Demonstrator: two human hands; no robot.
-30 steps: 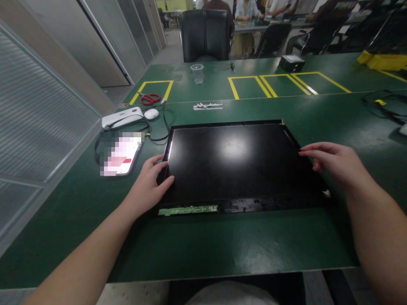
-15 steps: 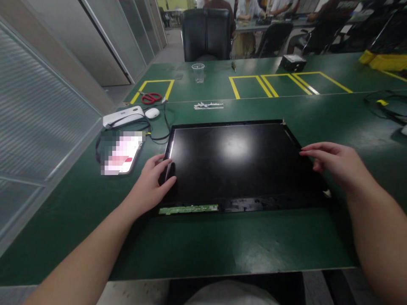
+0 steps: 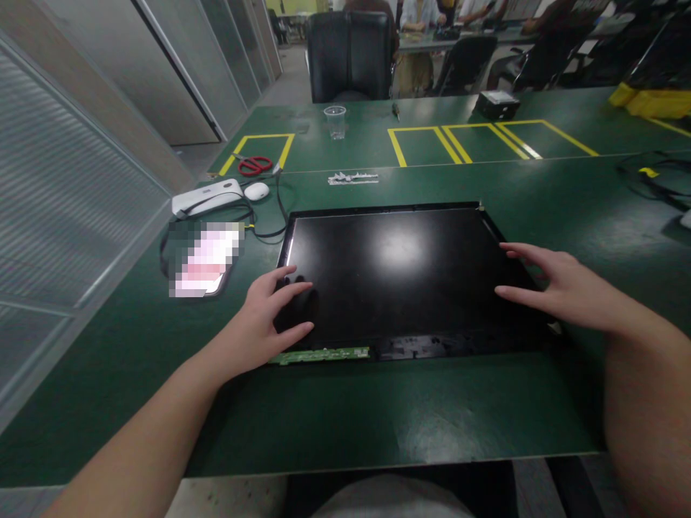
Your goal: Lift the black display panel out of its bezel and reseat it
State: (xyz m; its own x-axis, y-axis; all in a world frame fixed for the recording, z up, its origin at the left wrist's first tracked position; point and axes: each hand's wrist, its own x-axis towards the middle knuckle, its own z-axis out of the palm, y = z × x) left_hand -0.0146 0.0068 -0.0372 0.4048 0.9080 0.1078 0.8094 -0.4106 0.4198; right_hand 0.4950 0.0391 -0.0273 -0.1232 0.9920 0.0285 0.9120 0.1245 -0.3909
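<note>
Over the black panel point(image 3: 399, 288), left hand point(image 3: 263, 318) and right hand point(image 3: 569, 288) spread wide, the latter's earlier pinch undone, apparently leaving it unclamped.

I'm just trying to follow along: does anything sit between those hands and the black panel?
Nothing visible does: the left hand is over the left edge of the panel, the right hand over its right edge.

Panel point(image 3: 399, 284): black. Board point(image 3: 327, 355): green. Desk point(image 3: 378, 417): dark green, yellow tape point(image 3: 398, 149) outlines. Scissors point(image 3: 254, 166): red handles. Mouse point(image 3: 257, 191): white.
</note>
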